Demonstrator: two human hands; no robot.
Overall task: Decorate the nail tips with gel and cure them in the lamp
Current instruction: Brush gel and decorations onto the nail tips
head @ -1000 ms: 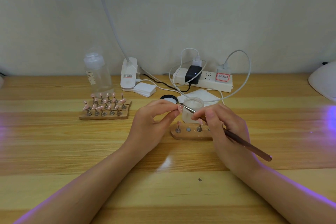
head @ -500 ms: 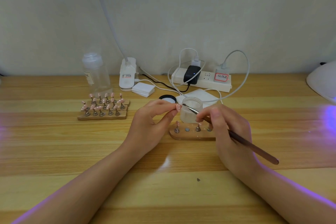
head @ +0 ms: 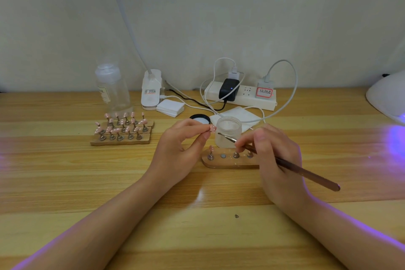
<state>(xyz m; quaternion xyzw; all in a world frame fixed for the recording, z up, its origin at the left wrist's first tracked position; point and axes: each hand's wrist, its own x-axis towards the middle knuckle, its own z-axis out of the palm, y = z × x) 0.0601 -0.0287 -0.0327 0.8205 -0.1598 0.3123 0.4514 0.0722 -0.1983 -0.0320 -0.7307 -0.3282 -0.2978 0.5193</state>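
The person is risking a smeared pattern: the brush tip is hovering just beside the pink dotted tip, and any tremor in either hand is likely to drag wet gel across the dots already showing on it. The tip is being pinched only at its edge, so a firmer stroke could be flipping it out of the fingers and onto the desk. The open jar is standing directly behind the brush head and touching nothing else visible; a backward sweep of the brush could be tipping it toward the holder just in front, where one pink tip is standing on the leftmost peg. Uncured gel could also be thickening, since violet light from the lamp at the right desk edge is spilling across the wood. The left hand is closing narrowly, thumb and forefinger pinching the tip, with the remaining fingers curling loosely beneath. The right hand is gripping the brush near its metal ferrule in a pen hold, its heel appearing to be resting on the desk, the handle trailing right. The rack of finished pink tips is sitting well apart on the left, with its tips standing on pegs.
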